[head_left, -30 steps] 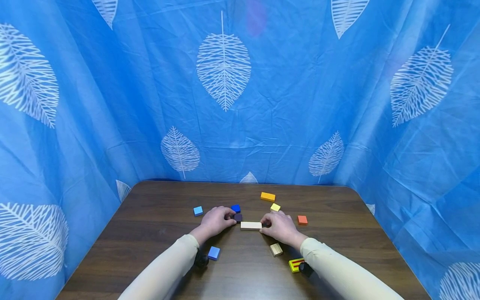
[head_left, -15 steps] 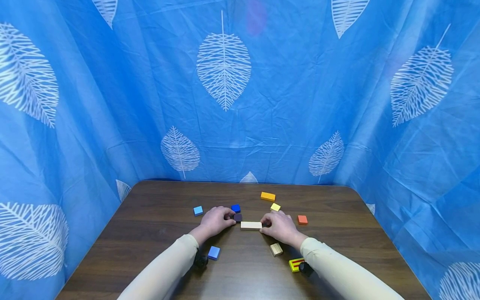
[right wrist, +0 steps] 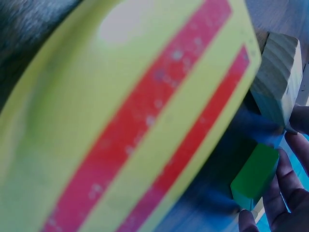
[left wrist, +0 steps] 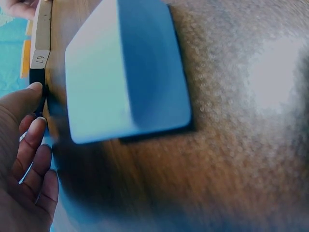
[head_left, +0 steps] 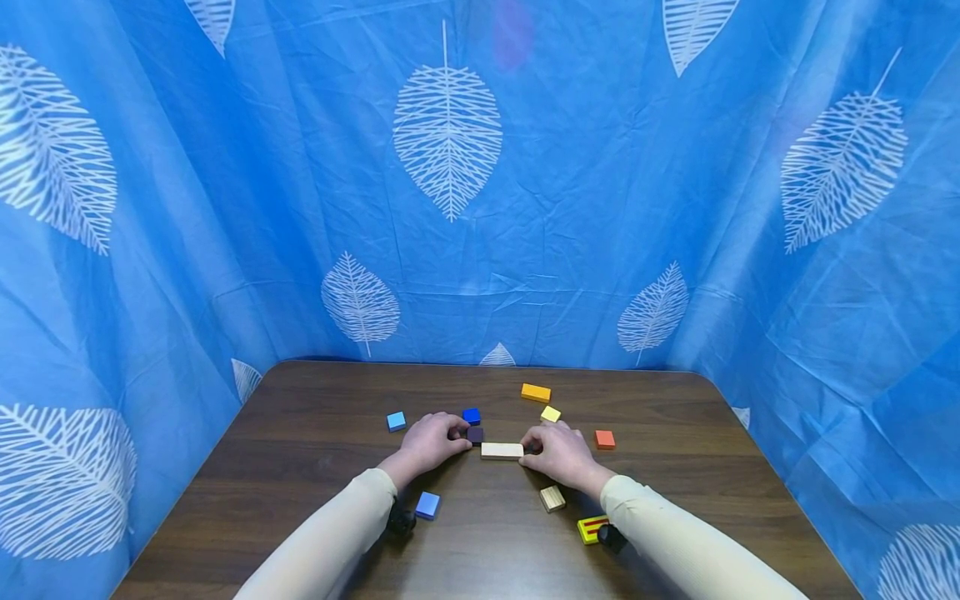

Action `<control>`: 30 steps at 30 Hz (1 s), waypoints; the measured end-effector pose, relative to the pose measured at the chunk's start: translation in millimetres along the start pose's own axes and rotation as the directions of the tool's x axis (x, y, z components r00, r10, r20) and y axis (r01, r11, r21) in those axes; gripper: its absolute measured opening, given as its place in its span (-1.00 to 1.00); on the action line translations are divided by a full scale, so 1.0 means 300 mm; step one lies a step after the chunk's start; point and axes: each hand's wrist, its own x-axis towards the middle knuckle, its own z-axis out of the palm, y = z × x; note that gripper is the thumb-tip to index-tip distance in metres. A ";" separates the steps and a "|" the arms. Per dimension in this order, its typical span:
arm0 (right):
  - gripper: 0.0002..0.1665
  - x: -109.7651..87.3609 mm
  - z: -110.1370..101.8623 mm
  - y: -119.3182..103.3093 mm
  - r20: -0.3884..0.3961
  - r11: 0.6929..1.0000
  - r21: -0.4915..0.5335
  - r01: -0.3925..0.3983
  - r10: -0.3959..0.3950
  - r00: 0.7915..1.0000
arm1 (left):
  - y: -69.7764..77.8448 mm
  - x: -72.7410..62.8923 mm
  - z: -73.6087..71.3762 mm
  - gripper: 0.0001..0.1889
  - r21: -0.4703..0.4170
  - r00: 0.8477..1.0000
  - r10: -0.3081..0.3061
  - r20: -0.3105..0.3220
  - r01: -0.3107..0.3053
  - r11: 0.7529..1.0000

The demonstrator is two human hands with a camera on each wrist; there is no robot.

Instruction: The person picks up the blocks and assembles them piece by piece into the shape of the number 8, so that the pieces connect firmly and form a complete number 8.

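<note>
My left hand (head_left: 429, 443) pinches a small dark block (head_left: 476, 436) between thumb and fingers near the middle of the table. In the left wrist view the thumb lies against this dark block (left wrist: 37, 77), close to one end of a long pale wooden block (left wrist: 41, 36) marked with a number. My right hand (head_left: 562, 457) holds the other end of the pale wooden block (head_left: 502, 452) between thumb and forefinger. A green block (right wrist: 256, 175) lies beside the right fingers in the right wrist view; in the head view the hand hides it.
Around the hands lie a dark blue block (head_left: 471, 416), a light blue block (head_left: 396, 422), a blue block (head_left: 427, 506), a yellow block (head_left: 551, 414), an orange block (head_left: 536, 392), a red-orange block (head_left: 604, 440), a striped-grain wooden block (head_left: 552, 499) and a yellow block with red stripes (head_left: 591, 530).
</note>
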 end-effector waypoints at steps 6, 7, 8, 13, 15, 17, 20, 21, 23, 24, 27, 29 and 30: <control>-0.80 -0.002 0.001 -0.002 -0.003 1.000 0.001 -0.003 0.003 1.000 | -0.001 0.001 -0.002 -0.65 -0.002 1.000 -0.015 0.010 0.015 1.000; -0.80 -0.002 0.001 -0.003 -0.004 1.000 0.003 -0.004 0.004 1.000 | -0.001 0.002 -0.002 -0.65 -0.003 1.000 -0.018 0.012 0.018 1.000; -0.80 -0.003 0.001 -0.003 -0.005 1.000 0.004 -0.004 0.004 1.000 | -0.001 0.001 -0.003 -0.65 -0.003 1.000 -0.026 0.017 0.026 1.000; -0.80 -0.005 -0.002 -0.005 -0.005 1.000 0.006 -0.005 0.005 1.000 | -0.003 -0.003 -0.013 -0.66 -0.005 0.999 -0.038 0.024 0.038 0.999; -0.80 -0.005 -0.003 -0.005 -0.005 1.000 0.005 -0.004 0.004 1.000 | -0.004 -0.006 -0.017 -0.67 -0.007 0.999 -0.040 0.025 0.040 0.999; -0.80 -0.005 -0.002 -0.005 -0.005 1.000 0.004 -0.004 0.004 1.000 | -0.006 -0.009 -0.021 -0.67 -0.004 0.999 -0.045 0.025 0.045 0.999; -0.80 -0.003 -0.001 -0.003 -0.004 1.000 0.001 -0.003 0.003 1.000 | -0.011 -0.010 -0.024 -0.68 -0.003 0.999 -0.049 0.025 0.049 0.999; -0.80 -0.003 -0.001 -0.003 -0.003 1.000 0.001 -0.003 0.003 1.000 | -0.014 -0.010 -0.025 -0.68 0.000 0.999 -0.049 0.023 0.049 0.999; -0.80 -0.002 0.001 -0.002 -0.001 1.000 0.002 -0.005 0.005 1.000 | -0.019 -0.009 -0.028 -0.68 0.004 0.999 -0.049 0.020 0.049 0.999; -0.80 -0.001 0.001 -0.002 -0.001 1.000 0.002 -0.005 0.005 1.000 | -0.021 -0.009 -0.030 -0.68 0.005 0.999 -0.050 0.019 0.050 0.999; -0.79 0.000 0.002 -0.001 0.001 1.000 0.005 -0.006 0.006 1.000 | -0.027 -0.010 -0.035 -0.68 0.004 0.998 -0.054 0.014 0.054 0.999; -0.79 0.000 0.002 0.000 0.000 1.000 0.005 -0.006 0.006 1.000 | -0.031 -0.011 -0.039 -0.69 0.000 0.998 -0.062 0.013 0.062 0.998; -0.79 0.000 0.002 0.000 0.000 1.000 0.006 -0.007 0.007 1.000 | -0.032 -0.012 -0.041 -0.70 0.000 0.998 -0.063 0.012 0.063 0.998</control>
